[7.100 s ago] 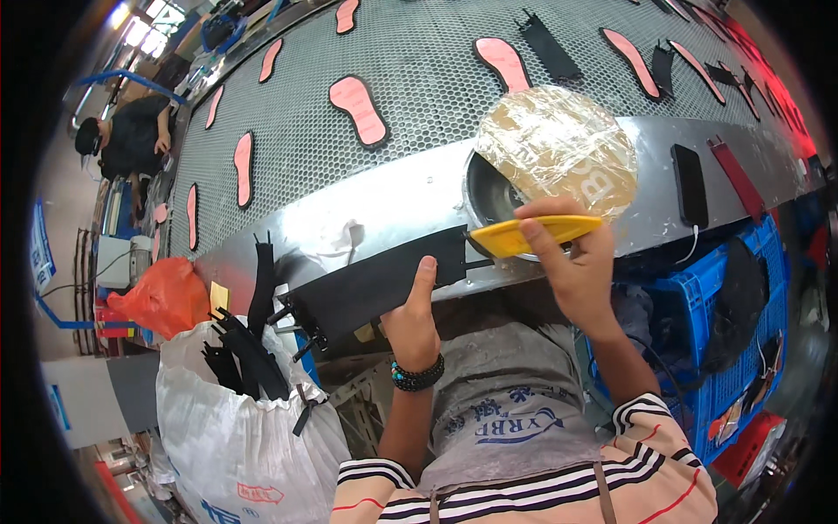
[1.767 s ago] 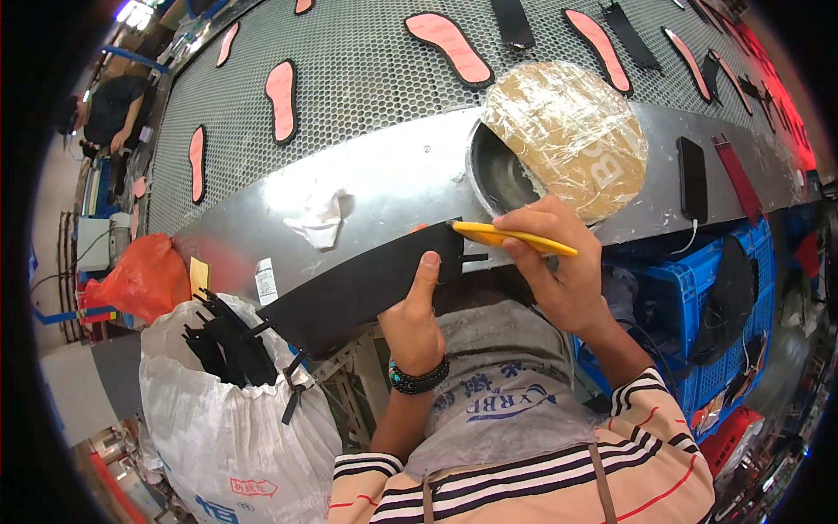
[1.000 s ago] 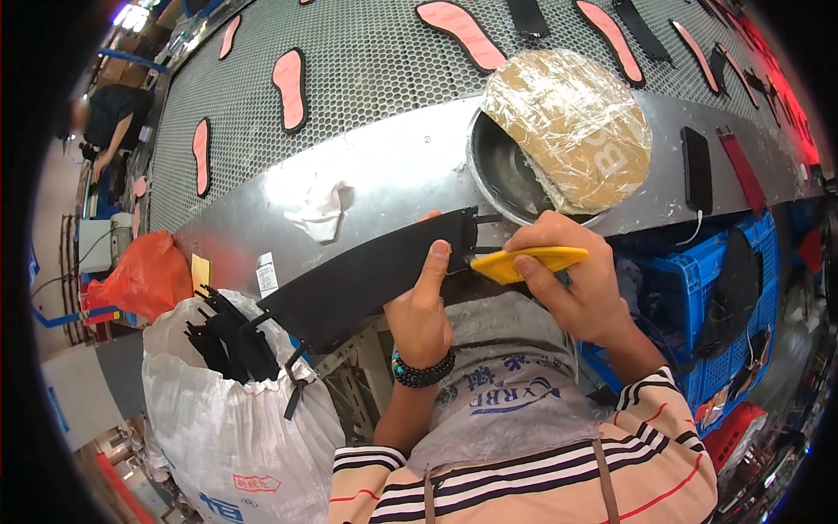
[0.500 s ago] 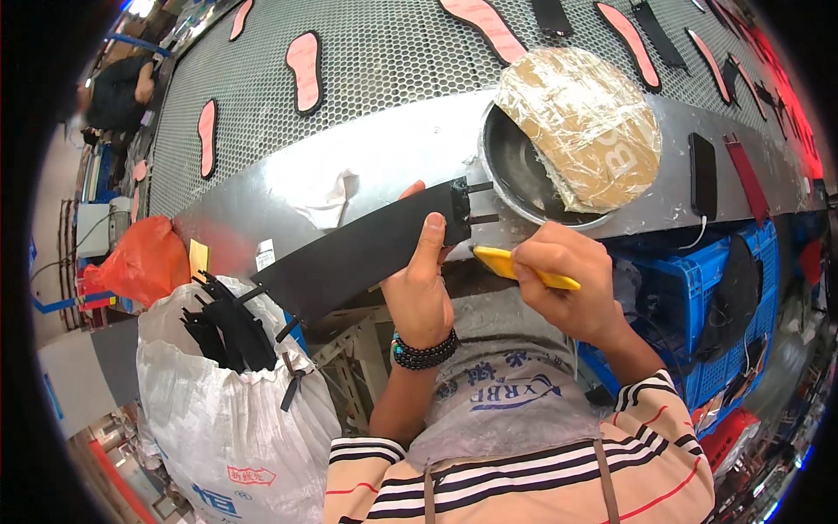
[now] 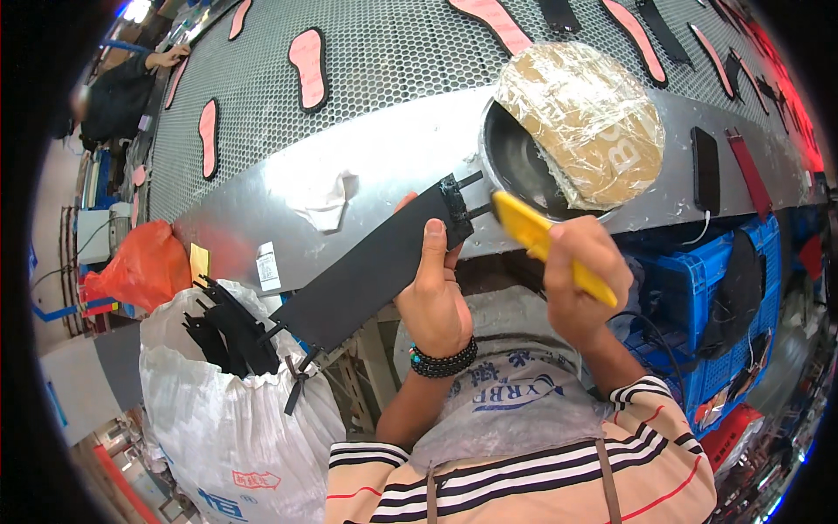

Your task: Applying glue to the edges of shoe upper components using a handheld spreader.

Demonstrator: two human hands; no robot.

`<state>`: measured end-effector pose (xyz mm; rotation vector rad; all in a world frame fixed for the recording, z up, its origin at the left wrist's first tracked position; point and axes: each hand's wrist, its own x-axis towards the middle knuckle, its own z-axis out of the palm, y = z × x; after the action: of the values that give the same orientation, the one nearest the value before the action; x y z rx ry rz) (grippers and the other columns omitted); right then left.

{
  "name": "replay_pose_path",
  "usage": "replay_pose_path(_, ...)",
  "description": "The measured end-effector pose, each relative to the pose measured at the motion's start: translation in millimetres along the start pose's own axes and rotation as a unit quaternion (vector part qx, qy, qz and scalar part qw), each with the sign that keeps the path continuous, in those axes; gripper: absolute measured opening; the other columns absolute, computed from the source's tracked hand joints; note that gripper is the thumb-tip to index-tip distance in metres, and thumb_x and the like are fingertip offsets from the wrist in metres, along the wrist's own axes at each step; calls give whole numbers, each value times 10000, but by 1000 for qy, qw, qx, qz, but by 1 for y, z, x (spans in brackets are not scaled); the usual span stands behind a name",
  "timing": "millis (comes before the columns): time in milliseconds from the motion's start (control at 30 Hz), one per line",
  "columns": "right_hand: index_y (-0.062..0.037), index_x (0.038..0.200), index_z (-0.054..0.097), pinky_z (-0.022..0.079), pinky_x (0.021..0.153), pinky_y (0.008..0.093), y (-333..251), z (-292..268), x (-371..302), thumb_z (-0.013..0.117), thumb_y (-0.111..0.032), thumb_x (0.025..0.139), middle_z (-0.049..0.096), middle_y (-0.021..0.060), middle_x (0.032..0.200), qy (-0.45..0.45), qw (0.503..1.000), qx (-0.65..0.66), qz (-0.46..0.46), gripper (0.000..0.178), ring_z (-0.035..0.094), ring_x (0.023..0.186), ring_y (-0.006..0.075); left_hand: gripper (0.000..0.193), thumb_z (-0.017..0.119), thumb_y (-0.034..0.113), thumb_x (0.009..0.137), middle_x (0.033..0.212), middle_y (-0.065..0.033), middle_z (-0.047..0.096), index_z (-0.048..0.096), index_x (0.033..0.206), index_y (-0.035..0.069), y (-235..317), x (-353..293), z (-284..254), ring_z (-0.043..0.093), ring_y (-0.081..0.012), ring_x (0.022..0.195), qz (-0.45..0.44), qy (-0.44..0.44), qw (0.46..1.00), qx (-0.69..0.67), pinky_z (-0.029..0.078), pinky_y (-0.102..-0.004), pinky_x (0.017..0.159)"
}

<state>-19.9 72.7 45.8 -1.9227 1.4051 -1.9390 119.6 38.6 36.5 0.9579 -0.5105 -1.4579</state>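
The left hand and the right hand are apart: the left grips a black strip, thumb on top, its tabbed end at one o'clock; the right is closed round a yellow tool pointing to ten o'clock; from the right hand, a bowl partly under a cardboard disc sits at eleven, a blue crate at three; from the left, a white bag stands at eight, a pink insole lies at eleven

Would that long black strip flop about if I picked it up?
Probably only a little: the black strip stretches fairly straight from the left hand, gripped near one end. It looks thin, so likely light. Its shiny end might be slippery.
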Motion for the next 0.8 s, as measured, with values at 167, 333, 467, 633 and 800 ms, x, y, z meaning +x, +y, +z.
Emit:
replay_pose_path(167, 7, 1009, 666, 515, 594, 305, 1, 0, -1, 705, 113, 757, 661, 116, 819, -34, 999, 4, 29, 276, 649, 683, 240, 423, 611, 81, 997, 1251, -99, 627, 506, 1403, 21, 6, -3, 3, 634, -158, 1074, 9, -18, 1000, -9, 552, -310, 901)
replay_pose_path(333, 1, 1036, 688, 514, 596, 301, -9, -16, 8, 713, 82, 822, 682, 116, 845, 82, 986, 30, 139, 230, 650, 681, 194, 427, 619, 70, 988, 1239, -98, 629, 509, 1397, 13, 0, -3, -6, 642, -162, 1056, 1, -31, 999, 29, 558, -310, 894)
replay_pose_path(467, -2, 1016, 701, 524, 634, 287, -12, -15, 8, 709, 73, 840, 692, 114, 840, -76, 992, 5, 101, 192, 651, 689, 150, 432, 631, 60, 979, 1235, -93, 632, 516, 1393, 17, 2, -6, -3, 639, -148, 1055, -4, -43, 999, 22, 558, -300, 883)
replay_pose_path(633, 1, 1002, 705, 517, 643, 276, -11, -17, 12, 705, 40, 861, 701, 112, 858, 29, 973, 55, 224, 146, 669, 735, 152, 429, 624, 55, 981, 1229, -98, 633, 515, 1395, 21, 4, -5, -8, 640, -147, 1055, 2, -57, 997, 60, 557, -298, 891)
replay_pose_path(800, -9, 980, 696, 517, 684, 286, -10, -7, 20, 698, 17, 870, 695, 96, 871, 6, 980, 26, 196, 113, 672, 753, 186, 383, 635, 38, 953, 1196, -101, 641, 558, 1323, -25, 23, -9, -13, 643, -151, 1016, 20, -82, 993, 86, 552, -292, 883)
